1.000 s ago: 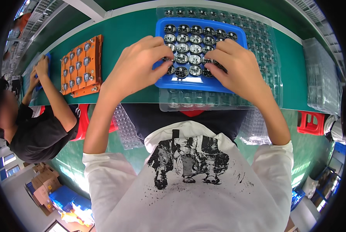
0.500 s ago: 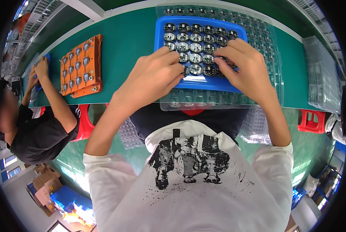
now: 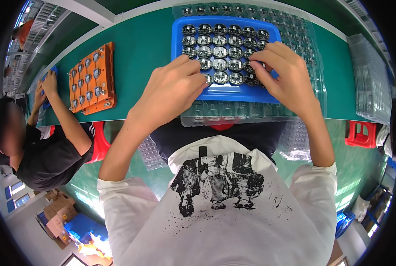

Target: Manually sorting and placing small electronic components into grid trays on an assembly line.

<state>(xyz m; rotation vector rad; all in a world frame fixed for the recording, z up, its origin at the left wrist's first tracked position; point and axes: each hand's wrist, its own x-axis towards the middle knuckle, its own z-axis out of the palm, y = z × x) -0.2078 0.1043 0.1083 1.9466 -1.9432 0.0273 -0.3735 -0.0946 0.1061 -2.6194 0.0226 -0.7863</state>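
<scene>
White shirt (image 3: 233,230), black print (image 3: 217,184)

The loose shirt fills the lower centre of the frame, its short sleeves (image 3: 127,199) wide. Speckles (image 3: 187,223) edge the print; a black tab (image 3: 203,151) sits above it. Dark trousers (image 3: 176,137) show higher up. The fingers (image 3: 194,82) are bare.

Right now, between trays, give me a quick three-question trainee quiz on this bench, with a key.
1. True or false: the left hand is nearer the orange fixture than the right hand is.

2. What sticks out past the near edge of the blue tray?
A) A cardboard sheet
B) A clear plastic blister tray
C) A folded cloth

3. How many oval reflective parts make up the blue tray's farthest row?

Key:
1. True
2. B
3. Six
</scene>
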